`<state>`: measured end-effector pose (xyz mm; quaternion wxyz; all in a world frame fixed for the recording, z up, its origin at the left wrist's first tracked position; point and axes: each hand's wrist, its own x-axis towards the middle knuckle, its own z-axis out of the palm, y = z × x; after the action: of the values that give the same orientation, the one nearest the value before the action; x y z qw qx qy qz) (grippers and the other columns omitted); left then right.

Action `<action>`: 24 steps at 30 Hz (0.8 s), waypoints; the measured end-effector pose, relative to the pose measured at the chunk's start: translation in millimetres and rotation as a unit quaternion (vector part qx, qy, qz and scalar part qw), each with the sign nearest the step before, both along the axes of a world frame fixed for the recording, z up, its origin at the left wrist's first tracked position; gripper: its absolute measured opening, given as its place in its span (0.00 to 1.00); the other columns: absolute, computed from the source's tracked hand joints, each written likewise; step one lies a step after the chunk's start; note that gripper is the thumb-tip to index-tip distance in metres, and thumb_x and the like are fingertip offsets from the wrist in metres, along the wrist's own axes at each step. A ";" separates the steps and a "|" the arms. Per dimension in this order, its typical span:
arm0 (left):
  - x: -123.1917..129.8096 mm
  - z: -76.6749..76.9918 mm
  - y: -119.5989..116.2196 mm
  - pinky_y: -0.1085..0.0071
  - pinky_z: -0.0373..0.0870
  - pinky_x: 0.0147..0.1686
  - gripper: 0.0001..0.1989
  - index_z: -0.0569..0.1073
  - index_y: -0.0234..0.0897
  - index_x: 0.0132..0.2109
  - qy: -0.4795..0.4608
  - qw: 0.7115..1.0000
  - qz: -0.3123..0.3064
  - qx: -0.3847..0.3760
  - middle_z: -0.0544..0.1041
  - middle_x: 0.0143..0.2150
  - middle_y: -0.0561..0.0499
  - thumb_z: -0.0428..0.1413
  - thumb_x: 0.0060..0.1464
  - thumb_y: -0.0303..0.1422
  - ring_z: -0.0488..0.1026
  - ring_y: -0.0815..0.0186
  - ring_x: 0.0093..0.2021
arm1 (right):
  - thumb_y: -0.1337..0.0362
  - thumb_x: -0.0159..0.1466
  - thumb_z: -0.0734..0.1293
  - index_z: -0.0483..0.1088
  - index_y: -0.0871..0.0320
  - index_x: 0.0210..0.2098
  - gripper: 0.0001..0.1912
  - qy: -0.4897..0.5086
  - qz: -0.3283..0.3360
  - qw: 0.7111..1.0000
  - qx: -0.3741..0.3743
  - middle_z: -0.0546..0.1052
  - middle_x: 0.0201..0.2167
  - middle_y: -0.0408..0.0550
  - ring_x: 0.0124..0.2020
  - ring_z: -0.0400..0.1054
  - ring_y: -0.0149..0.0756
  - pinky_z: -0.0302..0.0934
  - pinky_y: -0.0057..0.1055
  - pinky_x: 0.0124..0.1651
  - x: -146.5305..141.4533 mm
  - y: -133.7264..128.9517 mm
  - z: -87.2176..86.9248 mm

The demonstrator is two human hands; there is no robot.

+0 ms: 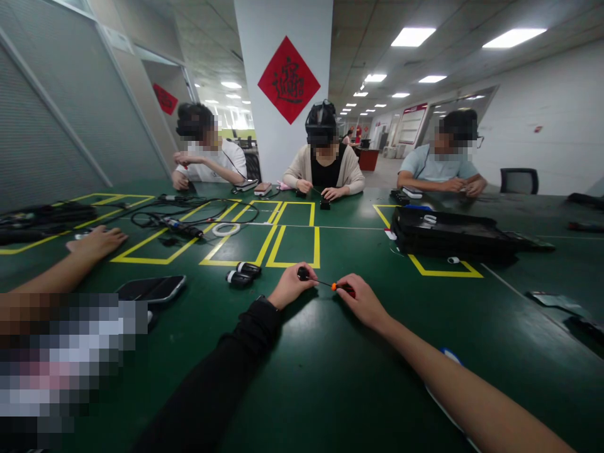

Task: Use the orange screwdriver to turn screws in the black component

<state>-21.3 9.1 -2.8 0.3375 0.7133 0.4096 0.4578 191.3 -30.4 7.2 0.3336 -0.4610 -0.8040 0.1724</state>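
My left hand [291,286] is closed on a small black rounded object [302,274] whose kind I cannot make out. My right hand [359,299] grips a screwdriver [335,287] by its dark handle, which has an orange collar. The thin shaft runs left toward the black object; whether its tip touches the object is hidden by my left fingers. Two small black cases with white bands [243,274] lie to the left of my left hand.
The green table [292,402] carries yellow tape outlines [317,248]. Left are black cables [184,226], a white tape roll [226,230], a phone [153,288] and another person's arm [94,245]. A black bag [443,229] lies right. Several people sit around the table.
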 end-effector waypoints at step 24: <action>1.6 -0.6 -2.5 0.73 0.63 0.29 0.15 0.66 0.34 0.30 0.018 1.000 0.004 0.002 0.70 0.26 0.55 0.63 0.36 0.36 0.67 0.70 0.27 | 0.64 0.61 0.59 0.70 0.58 0.34 0.08 0.019 0.005 1.000 -0.005 0.71 0.34 0.48 0.39 0.63 0.36 0.57 0.35 0.44 1.8 3.5 -0.6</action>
<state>-19.7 6.6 -3.3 0.3272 0.7201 0.4178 0.4471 193.1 -26.9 6.6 0.3458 -0.4554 -0.7989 0.1867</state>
